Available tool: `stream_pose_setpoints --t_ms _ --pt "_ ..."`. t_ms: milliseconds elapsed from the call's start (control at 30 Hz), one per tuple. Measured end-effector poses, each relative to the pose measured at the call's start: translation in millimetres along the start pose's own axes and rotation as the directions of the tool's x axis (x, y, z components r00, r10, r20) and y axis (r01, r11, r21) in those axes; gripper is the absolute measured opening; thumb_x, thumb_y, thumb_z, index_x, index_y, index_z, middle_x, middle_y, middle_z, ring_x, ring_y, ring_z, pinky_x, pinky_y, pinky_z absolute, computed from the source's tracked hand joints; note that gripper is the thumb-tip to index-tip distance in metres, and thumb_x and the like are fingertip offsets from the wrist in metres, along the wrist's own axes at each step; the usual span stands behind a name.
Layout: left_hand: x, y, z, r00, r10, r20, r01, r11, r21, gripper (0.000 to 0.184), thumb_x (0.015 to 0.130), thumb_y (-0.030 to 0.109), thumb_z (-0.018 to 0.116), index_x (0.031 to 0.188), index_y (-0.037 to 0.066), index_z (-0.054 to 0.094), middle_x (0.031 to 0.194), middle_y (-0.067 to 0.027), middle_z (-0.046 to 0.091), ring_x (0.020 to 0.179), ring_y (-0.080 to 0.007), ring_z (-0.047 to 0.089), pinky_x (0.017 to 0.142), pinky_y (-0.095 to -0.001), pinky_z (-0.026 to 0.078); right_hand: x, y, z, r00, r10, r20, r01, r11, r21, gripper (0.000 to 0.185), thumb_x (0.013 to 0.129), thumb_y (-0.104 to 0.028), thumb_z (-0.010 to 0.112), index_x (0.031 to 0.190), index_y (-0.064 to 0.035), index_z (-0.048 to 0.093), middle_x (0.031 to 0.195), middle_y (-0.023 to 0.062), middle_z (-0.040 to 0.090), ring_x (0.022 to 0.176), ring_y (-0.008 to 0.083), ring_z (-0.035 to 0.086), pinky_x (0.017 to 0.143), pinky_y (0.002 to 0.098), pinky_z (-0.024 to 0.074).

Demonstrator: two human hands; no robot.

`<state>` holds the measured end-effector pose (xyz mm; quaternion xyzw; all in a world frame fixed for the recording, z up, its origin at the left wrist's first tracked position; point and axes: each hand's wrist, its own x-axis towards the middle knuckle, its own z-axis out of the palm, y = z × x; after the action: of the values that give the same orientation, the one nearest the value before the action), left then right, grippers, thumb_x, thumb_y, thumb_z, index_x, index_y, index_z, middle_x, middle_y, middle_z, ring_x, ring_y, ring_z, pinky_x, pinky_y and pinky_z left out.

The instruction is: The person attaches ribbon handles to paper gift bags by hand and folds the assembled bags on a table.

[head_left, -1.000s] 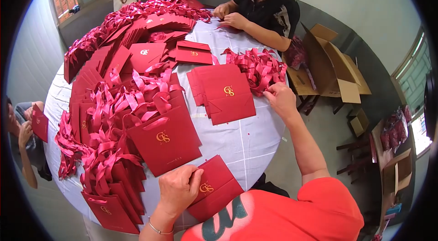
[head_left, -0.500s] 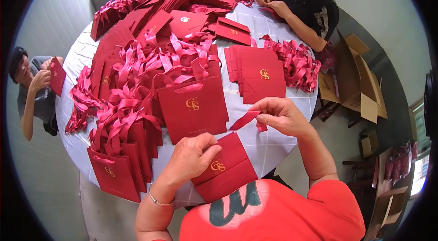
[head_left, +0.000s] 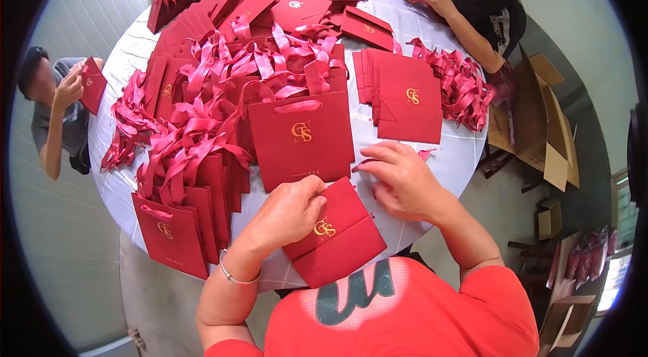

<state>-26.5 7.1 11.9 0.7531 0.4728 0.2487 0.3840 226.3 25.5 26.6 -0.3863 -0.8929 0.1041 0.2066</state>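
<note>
A flat-folded red paper bag [head_left: 347,249] with a gold monogram lies in front of me at the near table edge. My left hand [head_left: 287,215] is closed at its upper left edge, thumb on the front; the fingers behind are hidden. Just right of the bag, my right hand [head_left: 405,185] is palm down over the tablecloth, thumb and fingers apart. A pink-red ribbon [head_left: 425,154] lies partly under that hand, most of it covered. Beyond the bag stands an upright red gift bag [head_left: 302,151] with a ribbon handle.
Many ribbon-handled bags [head_left: 165,242] crowd the round table's left and back. Flat bags [head_left: 412,110] and a ribbon heap [head_left: 462,90] lie to the right. Co-workers sit at left [head_left: 64,114] and back right [head_left: 472,9]. Open cardboard boxes [head_left: 540,127] stand beyond the table.
My right hand has turned palm down and spread its fingers, lowering the ribbon it pinched toward the table. My left hand stays at the bag. The view has shifted slightly.
</note>
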Motion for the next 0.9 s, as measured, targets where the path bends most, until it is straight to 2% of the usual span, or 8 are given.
stream_pose_setpoints --t_ms 100,200,333,400,433,567,700,900 --pt "1.3 -1.7 -0.6 0.999 -0.017 0.033 0.019 0.997 -0.070 0.014 0.089 0.007 0.061 0.098 -0.004 0.062 0.080 -0.0148 0.068 0.073 -0.0245 0.066 0.068 -0.0344 0.051 8.1 -0.6 22.4 0.992 -0.032 -0.121 0.024 0.997 -0.071 0.021 0.075 -0.008 0.067 0.095 -0.0016 0.067 0.103 0.0136 0.065 0.101 0.0329 0.060 0.091 0.0436 0.0457" --pt "4.3 7.7 -10.0 0.961 -0.140 0.239 0.210 0.931 -0.299 0.012 0.092 0.006 0.061 0.100 -0.003 0.063 0.083 0.0005 0.065 0.077 -0.0024 0.057 0.066 -0.0229 0.048 8.6 6.6 31.6 0.986 -0.041 -0.159 0.018 0.989 -0.145 0.013 0.076 -0.013 0.071 0.083 -0.0032 0.066 0.087 0.0094 0.063 0.089 0.0297 0.059 0.081 0.0423 0.0460" --pt "5.0 -3.4 -0.4 0.963 -0.085 0.257 0.214 0.822 -0.527 0.013 0.096 0.007 0.059 0.104 -0.002 0.063 0.086 0.0018 0.066 0.078 -0.0035 0.059 0.068 -0.0217 0.049 6.8 6.0 20.9 0.992 0.011 -0.129 -0.019 0.998 -0.062 0.009 0.078 -0.009 0.072 0.082 -0.0038 0.066 0.086 0.0098 0.064 0.085 0.0289 0.061 0.079 0.0394 0.0478" --pt "5.6 -2.1 -2.7 0.934 -0.059 0.352 0.299 0.670 -0.680 0.014 0.098 0.008 0.057 0.107 -0.001 0.063 0.092 0.0026 0.066 0.085 -0.0039 0.059 0.073 -0.0211 0.049 4.9 1.0 16.1 0.953 0.267 -0.146 -0.204 0.915 0.348 0.008 0.083 -0.008 0.072 0.085 -0.0022 0.067 0.084 0.0107 0.066 0.078 0.0245 0.064 0.071 0.0348 0.0507" --pt "6.2 -4.2 -3.4 0.934 -0.063 0.352 0.302 0.667 -0.682 0.014 0.098 0.008 0.057 0.107 -0.001 0.063 0.092 0.0026 0.066 0.085 -0.0039 0.059 0.073 -0.0211 0.049 3.9 -2.7 12.6 0.939 0.304 -0.164 -0.205 0.873 0.444 0.008 0.087 -0.007 0.071 0.089 0.0005 0.067 0.081 0.0100 0.068 0.070 0.0166 0.065 0.061 0.0285 0.0505" --pt "9.1 -13.6 -6.3 0.899 -0.082 0.431 0.379 0.639 -0.670 0.016 0.098 0.009 0.058 0.110 -0.001 0.062 0.098 0.0021 0.065 0.091 -0.0032 0.057 0.081 -0.0204 0.048 -4.4 -19.4 2.7 0.947 0.321 0.026 -0.266 0.734 0.625 0.009 0.086 -0.003 0.073 0.089 0.0020 0.067 0.076 0.0064 0.067 0.064 0.0087 0.062 0.056 0.0233 0.0487" --pt "9.8 -16.8 -4.1 0.888 -0.076 0.454 0.418 0.545 -0.727 0.016 0.098 0.010 0.058 0.110 0.001 0.062 0.097 0.0034 0.063 0.089 -0.0034 0.056 0.081 -0.0194 0.046 -4.7 -27.4 8.7 0.976 0.214 -0.030 -0.146 0.756 0.639 0.009 0.083 0.003 0.073 0.089 0.0012 0.068 0.078 0.0056 0.066 0.066 0.0087 0.060 0.057 0.0232 0.0477" --pt "10.4 -15.3 -2.5 0.880 -0.153 0.449 0.447 0.584 -0.677 0.015 0.097 0.011 0.058 0.108 0.002 0.062 0.095 0.0033 0.063 0.087 -0.0031 0.055 0.079 -0.0188 0.046 -3.6 -30.7 12.8 0.992 0.094 -0.082 -0.031 0.823 0.567 0.014 0.079 0.005 0.073 0.092 0.0015 0.069 0.082 0.0089 0.066 0.071 0.0144 0.063 0.058 0.0249 0.0490"
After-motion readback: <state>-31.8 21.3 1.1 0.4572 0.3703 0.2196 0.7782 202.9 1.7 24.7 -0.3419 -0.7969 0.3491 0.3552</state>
